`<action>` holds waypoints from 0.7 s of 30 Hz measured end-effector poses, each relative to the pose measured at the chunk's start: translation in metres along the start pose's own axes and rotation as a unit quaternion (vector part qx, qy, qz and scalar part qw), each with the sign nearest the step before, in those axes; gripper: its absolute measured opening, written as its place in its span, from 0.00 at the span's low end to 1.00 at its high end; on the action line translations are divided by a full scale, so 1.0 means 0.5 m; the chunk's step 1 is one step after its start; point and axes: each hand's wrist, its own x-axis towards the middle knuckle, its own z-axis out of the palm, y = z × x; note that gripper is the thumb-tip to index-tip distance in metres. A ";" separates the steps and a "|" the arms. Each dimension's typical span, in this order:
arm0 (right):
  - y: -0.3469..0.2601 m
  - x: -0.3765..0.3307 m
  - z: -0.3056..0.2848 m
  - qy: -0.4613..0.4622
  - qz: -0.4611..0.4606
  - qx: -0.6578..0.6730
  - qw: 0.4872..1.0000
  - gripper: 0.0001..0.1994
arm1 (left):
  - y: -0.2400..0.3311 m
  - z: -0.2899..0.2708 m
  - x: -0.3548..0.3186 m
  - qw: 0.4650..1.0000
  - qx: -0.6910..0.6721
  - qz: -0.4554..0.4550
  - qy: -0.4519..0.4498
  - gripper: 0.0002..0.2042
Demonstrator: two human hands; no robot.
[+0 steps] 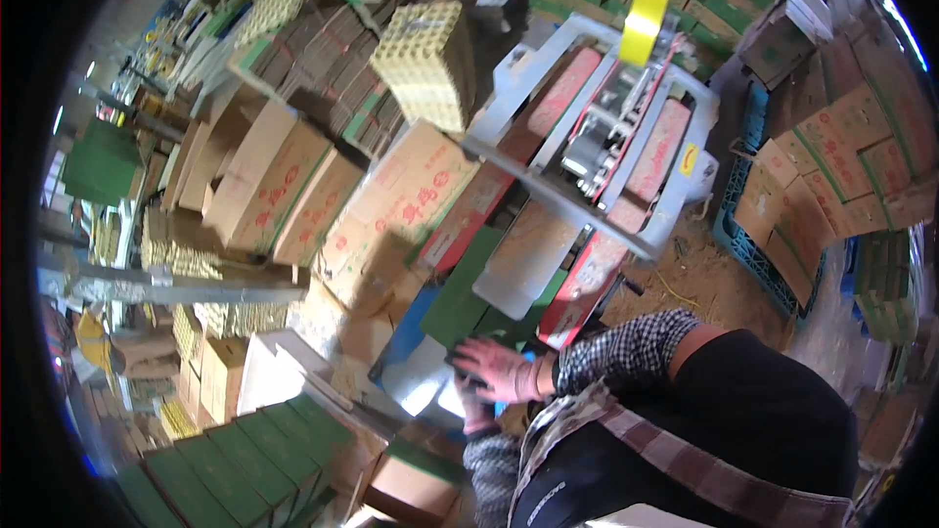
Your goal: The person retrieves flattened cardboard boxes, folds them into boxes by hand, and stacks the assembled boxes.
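Packing room with stacked cardboard along every side, seen from above. A row of green cartons (235, 460) stands at lower left, tops shut. At centre, a taping machine (590, 150) is fitted with red side rails (450, 242) and a metal crossbar (558, 188). Beyond its left rail lies a printed brown carton (396, 200), which limits sideways room; to the right, bare floor (680, 279) reaches toward a blue pallet (726, 227). The single green carton (452, 298) lies at the machine's mouth, partly under a sloping metal plate (523, 274) and short of the crossbar. Progress is judged early: its visible top looks closed, but passage beneath the yellow tape roll (645, 25) appears still undone. Bare bench (416, 379) adjoins its near edge. Right hand (504, 370): at that edge, fingers loosely spread, gripping nothing visible; firm contact is uncertain. Left hand (476, 409): just below, blurred and partly covered; its fingers' opening and any hold cannot be told.
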 end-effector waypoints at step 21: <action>-0.069 0.048 -0.001 -0.076 0.083 0.028 0.993 0.32 | 0.218 0.247 -0.326 0.715 0.676 0.172 -0.054 0.38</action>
